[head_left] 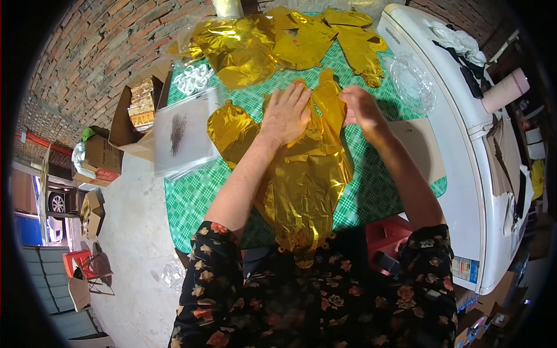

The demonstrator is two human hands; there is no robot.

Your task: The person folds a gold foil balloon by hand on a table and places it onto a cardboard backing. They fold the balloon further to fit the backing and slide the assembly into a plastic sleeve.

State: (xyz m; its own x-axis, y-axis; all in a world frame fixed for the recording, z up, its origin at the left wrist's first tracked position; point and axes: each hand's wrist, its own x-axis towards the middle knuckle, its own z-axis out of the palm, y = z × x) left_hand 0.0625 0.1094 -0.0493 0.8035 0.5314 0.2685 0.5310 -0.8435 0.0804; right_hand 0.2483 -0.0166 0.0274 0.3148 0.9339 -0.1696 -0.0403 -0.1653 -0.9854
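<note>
A flat gold foil balloon (304, 185) lies on the green checked tablecloth (191, 203), its lower end reaching over the near edge towards my body. My left hand (287, 113) rests flat on its upper part with fingers stretched out. At the right, my right hand (361, 110) is closed, thumb and fingers pinching the edge of an upper lobe of the foil. A rounded lobe sticks out to the left, beside my left forearm. The foil under my left palm is hidden.
More gold foil balloons (243, 55) cover the table's far side. Left of my arms are clear plastic bags (200, 124), a white coiled bundle (194, 78) and an open cardboard box (125, 119). A white appliance (452, 168) stands at the right, near clear crumpled plastic (413, 84) and a cardboard sheet (420, 148).
</note>
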